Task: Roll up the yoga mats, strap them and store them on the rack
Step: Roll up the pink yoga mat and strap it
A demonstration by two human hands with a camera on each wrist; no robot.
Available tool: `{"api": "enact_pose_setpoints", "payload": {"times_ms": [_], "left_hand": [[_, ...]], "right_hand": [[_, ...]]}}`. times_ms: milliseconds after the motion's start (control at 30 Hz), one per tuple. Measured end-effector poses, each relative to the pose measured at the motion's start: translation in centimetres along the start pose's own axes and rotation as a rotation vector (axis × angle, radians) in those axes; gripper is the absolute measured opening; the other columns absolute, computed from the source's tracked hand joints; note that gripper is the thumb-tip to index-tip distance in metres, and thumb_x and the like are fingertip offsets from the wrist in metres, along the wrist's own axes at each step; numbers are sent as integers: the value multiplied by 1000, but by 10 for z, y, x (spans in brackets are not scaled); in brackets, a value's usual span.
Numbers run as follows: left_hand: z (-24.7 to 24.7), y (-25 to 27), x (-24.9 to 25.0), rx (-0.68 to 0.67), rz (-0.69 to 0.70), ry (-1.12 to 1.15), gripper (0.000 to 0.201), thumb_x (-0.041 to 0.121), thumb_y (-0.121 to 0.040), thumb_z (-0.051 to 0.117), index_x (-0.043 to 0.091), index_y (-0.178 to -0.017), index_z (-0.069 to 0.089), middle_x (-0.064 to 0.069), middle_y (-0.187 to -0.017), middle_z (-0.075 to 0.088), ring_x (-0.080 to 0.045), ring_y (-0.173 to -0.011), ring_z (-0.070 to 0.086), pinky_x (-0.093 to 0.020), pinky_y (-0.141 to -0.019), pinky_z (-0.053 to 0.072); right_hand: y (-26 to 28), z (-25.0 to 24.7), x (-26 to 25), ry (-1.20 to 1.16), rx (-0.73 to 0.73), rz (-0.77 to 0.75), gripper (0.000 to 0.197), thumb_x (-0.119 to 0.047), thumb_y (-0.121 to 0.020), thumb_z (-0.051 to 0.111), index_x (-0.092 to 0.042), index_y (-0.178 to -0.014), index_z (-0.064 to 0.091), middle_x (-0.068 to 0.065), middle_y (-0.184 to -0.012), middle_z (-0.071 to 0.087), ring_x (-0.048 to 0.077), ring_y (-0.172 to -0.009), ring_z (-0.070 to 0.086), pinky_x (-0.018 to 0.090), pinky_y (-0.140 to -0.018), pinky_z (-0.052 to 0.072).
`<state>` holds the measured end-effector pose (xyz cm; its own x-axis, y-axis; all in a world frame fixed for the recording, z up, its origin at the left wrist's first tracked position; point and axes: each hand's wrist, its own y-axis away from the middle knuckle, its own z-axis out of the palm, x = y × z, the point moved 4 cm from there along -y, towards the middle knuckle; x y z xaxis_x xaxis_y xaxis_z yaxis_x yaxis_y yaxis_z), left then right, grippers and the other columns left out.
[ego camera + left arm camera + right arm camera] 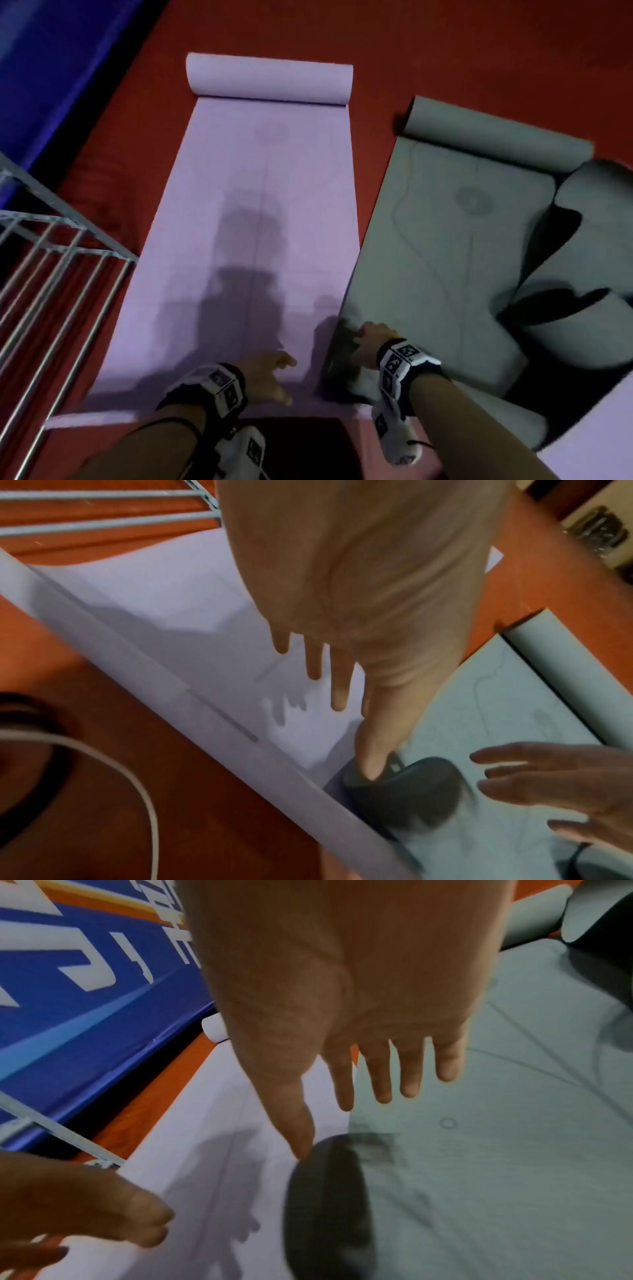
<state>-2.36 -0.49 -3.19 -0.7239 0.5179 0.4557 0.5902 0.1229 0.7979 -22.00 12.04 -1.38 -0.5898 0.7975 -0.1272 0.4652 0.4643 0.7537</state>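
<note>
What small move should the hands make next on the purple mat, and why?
Probably lift the dark loop strap off the flat lilac yoga mat. It lies on the mat's near right corner, between the open left hand and right hand, blocking the roll.

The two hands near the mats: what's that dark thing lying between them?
A dark strap loop lies between the left hand and right hand, over the seam where the lilac yoga mat meets the grey-green yoga mat. Both wrist views show it.
</note>
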Motion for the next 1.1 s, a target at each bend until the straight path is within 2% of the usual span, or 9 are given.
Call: {"api": "enact_pose_setpoints", "payload": {"times_ms": [67,167,333,500,633,767,900,967,1100], "left_hand": [[16,-22,-3,-90,26,14,65,41,-76,77,22,-132,49,0,-126,50,-18,-118,48,-34,-103,38],[36,-47,-1,-144,78,-31,24,25,-78,76,16,-97,63,2,-88,62,-14,-89,51,-28,-83,42],[31,-73,-3,-72,200,-210,26,20,-89,67,2,-107,71,-13,-110,70,-10,-83,58,-15,-76,40],[27,-77,-17,89,256,-78,21,19,-92,62,1,-99,72,-5,-88,68,7,-65,54,-13,-73,39],[37,-78,-20,229,190,-58,21,21,-95,57,5,-96,70,-11,-96,64,-18,-89,57,-18,-71,34],[53,-70,-33,309,74,-166,35,39,-99,45,9,-101,64,-9,-106,62,-18,-91,53,-25,-75,34],[63,-52,-42,329,132,22,31,44,-96,48,23,-73,49,4,-77,52,-17,-80,52,-28,-74,35],[47,-38,-39,439,164,183,36,51,-83,48,22,-62,46,7,-65,47,-13,-69,46,-29,-71,34],[18,-2,-42,732,139,393,39,47,-80,52,23,-50,47,6,-52,43,-19,-64,42,-30,-61,32]], "right_hand": [[-20,8,4,32,-18,-45,52,-42,-86,64,-17,-130,51,9,-136,54,29,-122,55,35,-97,47],[-39,13,8,64,-47,-91,38,-43,-83,63,-23,-115,64,8,-123,65,27,-110,62,31,-90,49],[-54,25,3,158,-53,-99,44,-50,-75,59,-23,-109,68,6,-116,70,25,-101,66,34,-89,54],[-50,32,0,104,-68,-128,33,-32,-92,55,-19,-120,66,7,-125,64,27,-112,61,28,-88,47],[-50,51,0,-22,-48,-111,51,-58,-91,53,-18,-122,62,9,-127,62,27,-114,58,29,-91,44],[-47,65,5,-35,106,-150,56,-62,-88,56,-18,-122,62,11,-124,65,30,-114,59,33,-94,47],[-25,55,9,-37,251,-132,37,-52,-90,60,-18,-105,62,11,-115,66,30,-110,60,29,-80,42],[-8,30,21,-82,419,-100,29,-47,-88,63,-19,-93,59,11,-108,68,32,-105,61,30,-72,40],[38,-12,47,-107,743,-6,31,-36,-90,64,-10,-107,59,21,-109,68,41,-103,61,39,-77,47]]}}
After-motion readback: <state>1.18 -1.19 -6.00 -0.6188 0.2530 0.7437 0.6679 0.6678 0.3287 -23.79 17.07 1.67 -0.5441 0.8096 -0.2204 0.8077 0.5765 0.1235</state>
